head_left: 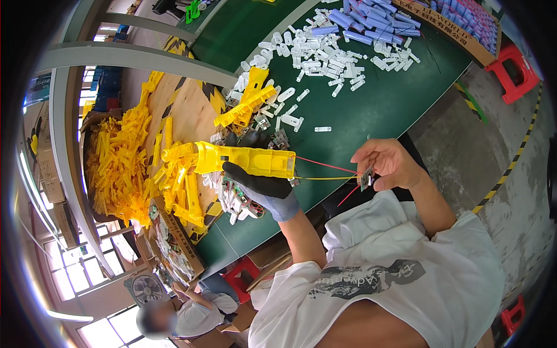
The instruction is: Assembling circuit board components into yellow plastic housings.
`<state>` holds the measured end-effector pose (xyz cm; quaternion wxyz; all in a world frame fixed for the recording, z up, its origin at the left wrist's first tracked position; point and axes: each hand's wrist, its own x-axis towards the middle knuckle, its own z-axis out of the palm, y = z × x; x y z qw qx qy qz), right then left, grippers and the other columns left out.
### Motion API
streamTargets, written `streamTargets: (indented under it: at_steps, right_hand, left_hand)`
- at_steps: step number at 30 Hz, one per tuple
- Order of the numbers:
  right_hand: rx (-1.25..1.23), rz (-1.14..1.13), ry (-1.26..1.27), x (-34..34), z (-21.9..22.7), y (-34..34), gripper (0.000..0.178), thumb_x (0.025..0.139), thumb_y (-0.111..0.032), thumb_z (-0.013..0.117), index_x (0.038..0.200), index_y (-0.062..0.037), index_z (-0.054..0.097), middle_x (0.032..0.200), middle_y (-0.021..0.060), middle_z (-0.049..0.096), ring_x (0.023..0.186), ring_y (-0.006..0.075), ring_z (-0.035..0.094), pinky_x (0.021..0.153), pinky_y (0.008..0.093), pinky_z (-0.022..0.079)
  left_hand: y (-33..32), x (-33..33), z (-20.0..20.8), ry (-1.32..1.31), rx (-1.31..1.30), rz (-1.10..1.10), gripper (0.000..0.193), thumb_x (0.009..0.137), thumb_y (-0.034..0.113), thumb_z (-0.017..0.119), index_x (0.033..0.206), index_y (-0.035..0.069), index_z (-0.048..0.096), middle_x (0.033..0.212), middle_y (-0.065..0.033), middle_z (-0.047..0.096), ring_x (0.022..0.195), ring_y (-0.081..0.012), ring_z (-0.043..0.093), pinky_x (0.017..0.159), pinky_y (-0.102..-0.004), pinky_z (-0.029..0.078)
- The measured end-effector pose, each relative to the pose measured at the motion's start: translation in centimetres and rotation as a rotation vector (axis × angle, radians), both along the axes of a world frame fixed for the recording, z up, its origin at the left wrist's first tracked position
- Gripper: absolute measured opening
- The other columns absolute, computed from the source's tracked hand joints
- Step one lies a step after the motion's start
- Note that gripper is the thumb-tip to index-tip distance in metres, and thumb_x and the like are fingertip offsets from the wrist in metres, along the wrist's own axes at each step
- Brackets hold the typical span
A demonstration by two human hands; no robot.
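My left hand (264,188), in a black and grey glove, is closed around a long yellow plastic housing (249,160) held level above the table. Its open, ribbed side shows. My bare right hand (391,165) pinches a small circuit board (366,177) between thumb and fingers, to the right of the housing. A red wire (325,164) and a yellow wire (325,178) stretch between the housing's right end and the board. Another short red wire hangs below the board. Behind the gloved hand lie small metal-and-white parts (280,139), partly hidden.
Many small white plastic pieces (325,64) and blue cylindrical cells (377,20) lie on the green table (389,98). Yellow housings (119,168) fill a box at left. A carton of cells (464,29) stands far right. Another person (203,313) sits at lower left.
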<state>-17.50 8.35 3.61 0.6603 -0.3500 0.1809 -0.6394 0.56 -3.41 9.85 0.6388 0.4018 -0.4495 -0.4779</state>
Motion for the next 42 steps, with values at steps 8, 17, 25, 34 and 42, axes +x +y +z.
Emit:
streamTargets:
  at_steps: [8, 17, 25, 34, 42]
  right_hand:
    - [-0.089, -0.1, -0.109, 0.4, -1.4, -0.4, 0.043, 0.064, 0.009, 0.079, 0.104, 0.0037, 0.062, 0.095, 0.0087, 0.064, 0.088, 0.0151, 0.063, 0.081, 0.0284, 0.051]
    - [-0.015, -0.127, 0.164, -1.1, 2.7, -2.8, 0.014, 0.083, -0.008, 0.069, 0.084, 0.0049, 0.064, 0.075, 0.0091, 0.065, 0.062, 0.0111, 0.061, 0.058, 0.0229, 0.051]
    - [0.136, -0.453, 0.634, 2.4, 2.0, -6.5, 0.042, 0.092, -0.027, 0.062, 0.059, -0.0008, 0.056, 0.048, 0.0005, 0.047, 0.045, 0.005, 0.039, 0.042, 0.0253, 0.027]
    - [0.038, -0.595, 0.918, 1.7, 0.0, -6.8, 0.04, 0.09, -0.025, 0.062, 0.061, 0.0017, 0.055, 0.049, 0.0046, 0.046, 0.045, 0.0083, 0.037, 0.044, 0.0286, 0.029]
    - [-0.039, -0.698, 0.986, 2.3, -0.4, -7.1, 0.038, 0.089, -0.026, 0.065, 0.062, 0.0011, 0.06, 0.051, 0.0074, 0.05, 0.043, 0.0112, 0.04, 0.042, 0.0291, 0.03]
  left_hand:
    - [-0.3, 0.8, -2.0, 0.185, 0.144, -0.053, 0.05, 0.099, 0.054, 0.033, 0.118, 0.009, 0.042, 0.098, -0.0087, 0.058, 0.085, -0.0201, 0.061, 0.077, -0.0342, 0.052]
    - [0.3, 0.6, -1.9, 0.146, 0.201, 0.001, 0.046, 0.101, 0.048, 0.035, 0.114, 0.005, 0.046, 0.09, -0.0116, 0.061, 0.076, -0.0209, 0.062, 0.071, -0.0316, 0.052]
    - [3.8, -0.7, -4.8, 0.142, 0.528, -0.64, 0.049, 0.101, 0.047, 0.034, 0.115, 0.003, 0.051, 0.089, -0.0095, 0.063, 0.069, -0.0174, 0.064, 0.064, -0.0303, 0.053]
    - [4.0, -2.2, -6.2, -0.016, 0.546, -0.567, 0.056, 0.1, 0.053, 0.03, 0.108, 0.003, 0.053, 0.081, -0.0083, 0.063, 0.064, -0.0153, 0.063, 0.061, -0.028, 0.052]
    - [4.1, -1.6, -7.7, -0.264, 0.314, -0.57, 0.041, 0.103, 0.037, 0.032, 0.108, 0.001, 0.05, 0.082, -0.0082, 0.061, 0.068, -0.0155, 0.063, 0.06, -0.0285, 0.052]
